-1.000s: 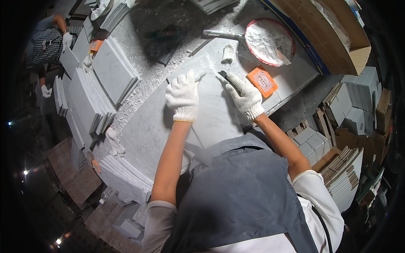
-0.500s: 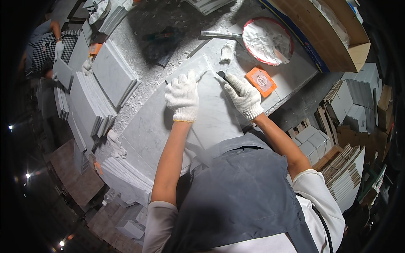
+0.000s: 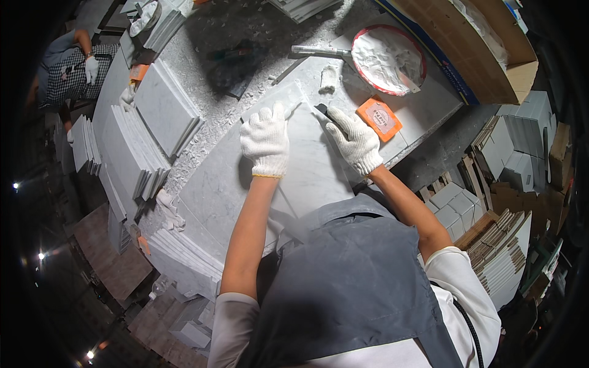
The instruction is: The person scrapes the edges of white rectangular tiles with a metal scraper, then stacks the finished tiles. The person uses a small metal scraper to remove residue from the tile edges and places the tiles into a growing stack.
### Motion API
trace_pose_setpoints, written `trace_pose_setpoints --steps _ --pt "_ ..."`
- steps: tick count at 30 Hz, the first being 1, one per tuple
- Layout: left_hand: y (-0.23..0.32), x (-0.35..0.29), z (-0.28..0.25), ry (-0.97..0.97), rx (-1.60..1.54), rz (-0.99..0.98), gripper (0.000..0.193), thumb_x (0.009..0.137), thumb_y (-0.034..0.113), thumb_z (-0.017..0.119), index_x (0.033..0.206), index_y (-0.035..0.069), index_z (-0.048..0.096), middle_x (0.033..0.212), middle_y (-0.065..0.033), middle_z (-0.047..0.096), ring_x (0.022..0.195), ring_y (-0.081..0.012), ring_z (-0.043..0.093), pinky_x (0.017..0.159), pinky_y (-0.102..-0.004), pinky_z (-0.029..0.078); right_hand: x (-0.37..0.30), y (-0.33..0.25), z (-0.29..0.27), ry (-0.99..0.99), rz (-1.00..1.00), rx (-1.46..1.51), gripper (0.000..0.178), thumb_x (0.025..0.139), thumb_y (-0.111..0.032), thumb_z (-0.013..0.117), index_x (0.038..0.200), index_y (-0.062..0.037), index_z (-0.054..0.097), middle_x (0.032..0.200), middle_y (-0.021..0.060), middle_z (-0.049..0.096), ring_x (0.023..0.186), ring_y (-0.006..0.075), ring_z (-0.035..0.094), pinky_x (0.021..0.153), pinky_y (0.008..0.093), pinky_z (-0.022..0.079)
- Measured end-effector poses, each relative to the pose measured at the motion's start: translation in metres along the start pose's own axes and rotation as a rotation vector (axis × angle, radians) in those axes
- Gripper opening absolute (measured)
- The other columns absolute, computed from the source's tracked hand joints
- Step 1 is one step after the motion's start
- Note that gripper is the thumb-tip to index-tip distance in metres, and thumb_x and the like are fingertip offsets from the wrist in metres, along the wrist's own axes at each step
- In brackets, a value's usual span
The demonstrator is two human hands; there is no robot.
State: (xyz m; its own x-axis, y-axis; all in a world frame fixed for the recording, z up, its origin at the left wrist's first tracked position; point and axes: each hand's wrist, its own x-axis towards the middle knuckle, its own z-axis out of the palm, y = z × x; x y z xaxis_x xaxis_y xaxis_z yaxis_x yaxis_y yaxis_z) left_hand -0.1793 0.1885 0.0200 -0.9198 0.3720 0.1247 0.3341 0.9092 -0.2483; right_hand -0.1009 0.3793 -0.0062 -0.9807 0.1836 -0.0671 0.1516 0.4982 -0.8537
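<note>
My left hand (image 3: 265, 140), in a white knit glove, is closed above a pale grey marble tile (image 3: 310, 165). A thin grey sliver (image 3: 294, 109) sticks out beside its thumb; what the fingers hold is hidden. My right hand (image 3: 356, 140), gloved alike, grips a small dark scraper-like tool (image 3: 321, 108) near the tile's right edge. White paste or dust marks that edge between the hands. An orange-and-white block (image 3: 380, 118) lies just right of my right hand. Beyond the hands lies a white rolled cloth or glove piece (image 3: 330, 78).
A red-rimmed pan of white powder or paste (image 3: 388, 60) with a handle stands at the back right, near an open cardboard box (image 3: 472, 46). Stacked tiles (image 3: 161, 101) stand at left, others (image 3: 184, 251) lower left. Another person's gloved hand (image 3: 91, 70) shows far left.
My hands have hardly moved. At far left, the other person's gloved hand has come up off a tile, and that tile now leans lower against the stack.
</note>
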Motion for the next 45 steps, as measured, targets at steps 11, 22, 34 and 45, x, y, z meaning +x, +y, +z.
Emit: trace_pose_setpoints --steps 11,22,34,45 --pt "0.001 0.001 -0.002 -0.029 0.009 -0.004 0.023 0.088 0.033 0.074 0.103 0.02 0.062 0.09 -0.0026 0.063 0.086 -0.0234 0.068 0.068 -0.043 0.056 -0.001 0.0 0.0 0.013 -0.013 0.056 0.04 0.098 -0.027 0.071 0.134 -0.009 0.069 0.122 0.0165 0.072 0.106 0.031 0.071 0.091 0.037 0.057" --pt "-0.004 -0.004 0.004 -0.029 -0.053 -0.064 0.032 0.085 0.038 0.078 0.111 0.026 0.065 0.096 -0.0013 0.061 0.093 -0.0239 0.065 0.071 -0.0425 0.057 -0.001 0.007 0.004 0.028 -0.018 0.032 0.039 0.097 -0.025 0.072 0.133 -0.0079 0.069 0.123 0.0153 0.073 0.107 0.03 0.072 0.092 0.0355 0.057" --pt "-0.009 -0.004 0.008 -0.048 0.043 -0.093 0.026 0.086 0.041 0.074 0.1 0.024 0.06 0.093 -0.0006 0.061 0.093 -0.0219 0.067 0.068 -0.0413 0.058 -0.001 -0.002 -0.001 -0.001 0.029 0.065 0.04 0.099 -0.027 0.07 0.134 -0.0081 0.069 0.124 0.0156 0.072 0.11 0.0297 0.071 0.095 0.0356 0.056" --pt "-0.01 -0.004 0.009 -0.014 0.056 -0.075 0.025 0.086 0.037 0.074 0.099 0.022 0.06 0.092 -0.0016 0.061 0.09 -0.0227 0.067 0.068 -0.0418 0.058 0.0 0.003 0.002 0.014 -0.009 0.018 0.039 0.099 -0.025 0.071 0.133 -0.0082 0.069 0.124 0.0153 0.072 0.109 0.029 0.071 0.095 0.0353 0.056"
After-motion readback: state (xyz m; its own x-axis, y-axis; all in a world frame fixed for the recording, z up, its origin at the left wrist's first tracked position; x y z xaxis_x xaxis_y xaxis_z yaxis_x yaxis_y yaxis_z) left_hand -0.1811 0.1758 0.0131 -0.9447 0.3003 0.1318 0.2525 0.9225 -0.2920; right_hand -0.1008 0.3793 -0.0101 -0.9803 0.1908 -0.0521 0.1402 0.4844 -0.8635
